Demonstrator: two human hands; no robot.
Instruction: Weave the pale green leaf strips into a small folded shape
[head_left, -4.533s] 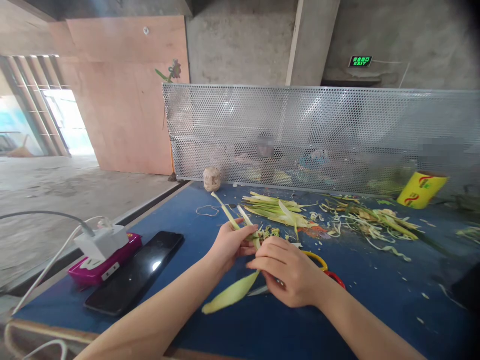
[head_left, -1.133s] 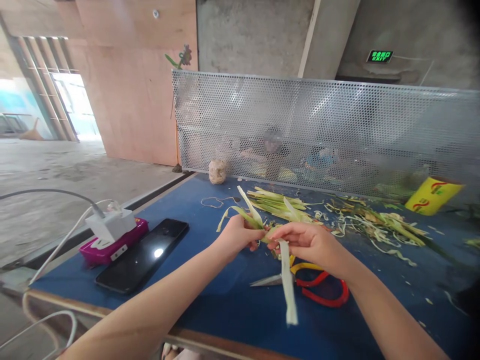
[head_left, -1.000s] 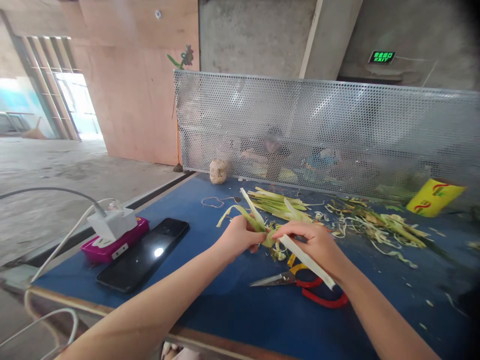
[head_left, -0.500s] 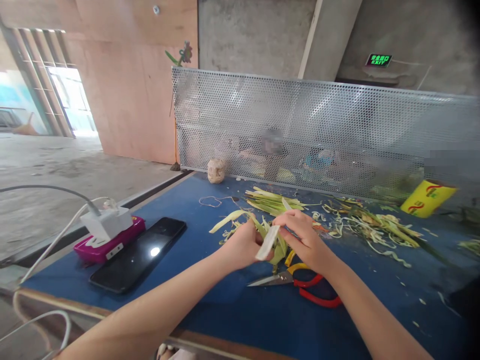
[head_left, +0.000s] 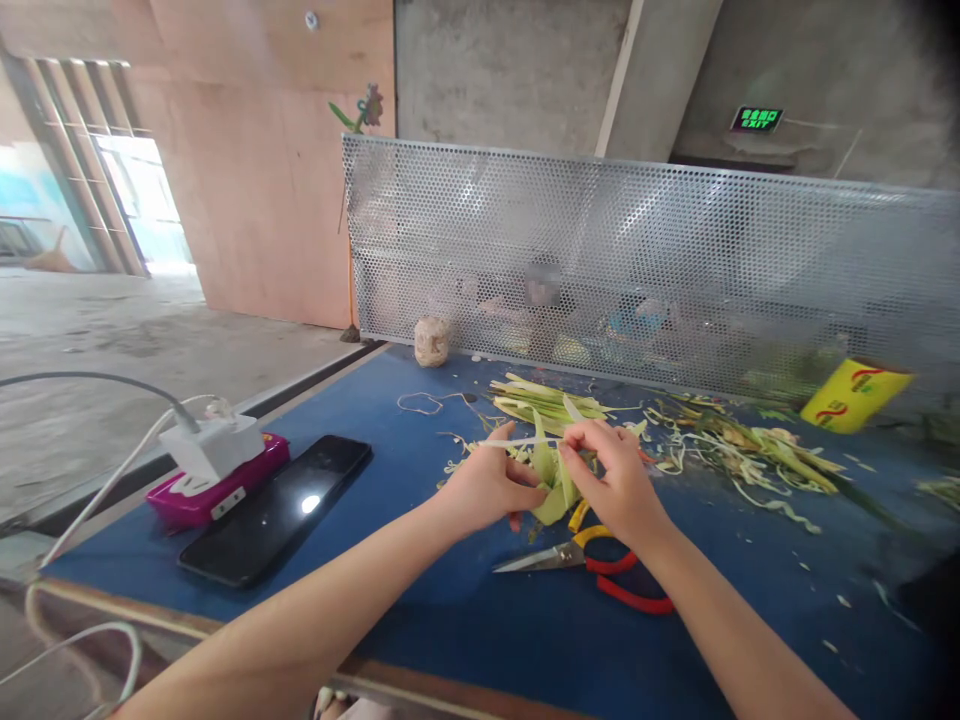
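Note:
Both hands meet over the blue table (head_left: pixel 465 620) on a small folded piece of green leaf strips (head_left: pixel 551 480). My left hand (head_left: pixel 487 485) pinches the piece from the left, thumb on top. My right hand (head_left: pixel 611 480) pinches a thin pale strip (head_left: pixel 517 441) that runs leftward across the piece. Red-and-yellow-handled scissors (head_left: pixel 592 560) lie shut on the table just below my right wrist.
A pile of leaf strips and trimmings (head_left: pixel 675 430) spreads behind my hands. A black phone (head_left: pixel 277 505), a pink box (head_left: pixel 217 490) with a white charger (head_left: pixel 210 450) lie left. A perforated metal screen (head_left: pixel 645 270), a small jar (head_left: pixel 432 341) and a yellow roll (head_left: pixel 851 395) stand at the back.
My right hand has swung the pale strip up from hanging below the piece, over it, and now holds it level across the top. The hands moved slightly away from me.

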